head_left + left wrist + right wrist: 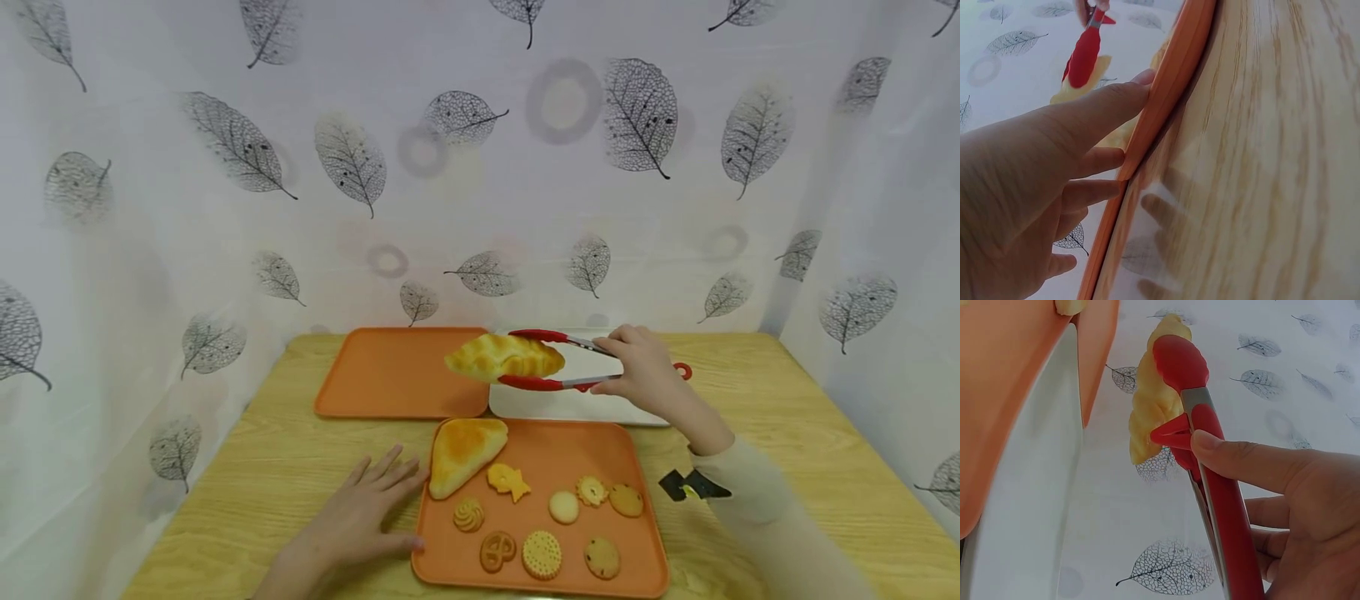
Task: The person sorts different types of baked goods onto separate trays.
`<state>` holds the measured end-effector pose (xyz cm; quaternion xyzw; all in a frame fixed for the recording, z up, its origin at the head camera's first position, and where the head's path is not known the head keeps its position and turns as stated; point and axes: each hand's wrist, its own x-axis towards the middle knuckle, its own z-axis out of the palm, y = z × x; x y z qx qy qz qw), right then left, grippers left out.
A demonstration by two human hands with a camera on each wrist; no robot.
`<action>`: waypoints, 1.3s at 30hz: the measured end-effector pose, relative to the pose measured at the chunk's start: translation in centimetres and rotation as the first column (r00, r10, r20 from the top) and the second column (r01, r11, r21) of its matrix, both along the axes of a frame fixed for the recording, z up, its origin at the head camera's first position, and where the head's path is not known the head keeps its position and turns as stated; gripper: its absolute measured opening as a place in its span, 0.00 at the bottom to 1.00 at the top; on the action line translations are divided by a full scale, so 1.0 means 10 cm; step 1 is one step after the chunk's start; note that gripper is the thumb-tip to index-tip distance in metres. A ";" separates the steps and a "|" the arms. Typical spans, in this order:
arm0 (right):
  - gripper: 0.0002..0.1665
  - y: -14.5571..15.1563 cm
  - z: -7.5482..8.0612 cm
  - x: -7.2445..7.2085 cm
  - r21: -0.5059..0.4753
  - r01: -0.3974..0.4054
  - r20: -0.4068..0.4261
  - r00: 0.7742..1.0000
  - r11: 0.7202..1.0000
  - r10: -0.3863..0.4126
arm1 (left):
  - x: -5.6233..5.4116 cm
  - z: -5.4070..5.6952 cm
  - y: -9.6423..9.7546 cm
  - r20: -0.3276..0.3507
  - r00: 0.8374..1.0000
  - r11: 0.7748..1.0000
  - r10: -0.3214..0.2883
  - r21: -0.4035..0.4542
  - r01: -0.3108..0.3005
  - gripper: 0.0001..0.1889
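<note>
Red-tipped tongs (588, 382) are gripped in my right hand (647, 371), thumb on one arm and fingers on the other. Between the red tips sits a long golden twisted bread (504, 357), held in the air above the back trays. The right wrist view shows the bread (1150, 394) between the tongs' heads (1180, 362). My left hand (360, 512) has its fingers spread at the left edge of the front orange tray (536, 446); its thumb (1124, 97) touches the rim in the left wrist view. On that tray lie a triangular bread (467, 454), a fish-shaped cracker (508, 481) and several cookies.
Behind the front tray stand another orange tray (405, 375) at left and a white tray (570, 404) at right, side by side. The wooden table (787, 433) extends on both sides. A leaf-patterned curtain (480, 192) closes off the back and sides.
</note>
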<state>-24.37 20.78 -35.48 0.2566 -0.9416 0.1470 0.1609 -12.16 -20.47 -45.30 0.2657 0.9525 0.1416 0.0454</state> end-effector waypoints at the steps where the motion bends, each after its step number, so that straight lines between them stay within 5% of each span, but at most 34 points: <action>1: 0.38 -0.04 0.00 -0.04 0.004 0.005 0.012 1.000 1.000 -0.005 | 0.00 0.00 0.00 0.001 1.000 1.000 0.000 0.000 0.000 0.46; 10: 0.39 -0.45 -0.03 -0.40 0.005 0.019 0.097 0.995 1.000 -0.019 | 0.00 0.01 0.02 0.014 1.000 1.000 0.006 0.005 -0.006 0.46; 22: 0.41 -0.98 -0.25 -0.86 0.099 0.029 0.201 0.978 0.995 -0.049 | 0.00 0.01 0.00 0.049 0.999 1.000 0.006 0.005 -0.006 0.45; 39: 0.38 -1.42 -0.43 -1.13 0.151 0.051 0.290 0.952 0.987 -0.094 | 0.00 0.00 -0.01 0.043 0.999 1.000 0.003 0.014 -0.003 0.44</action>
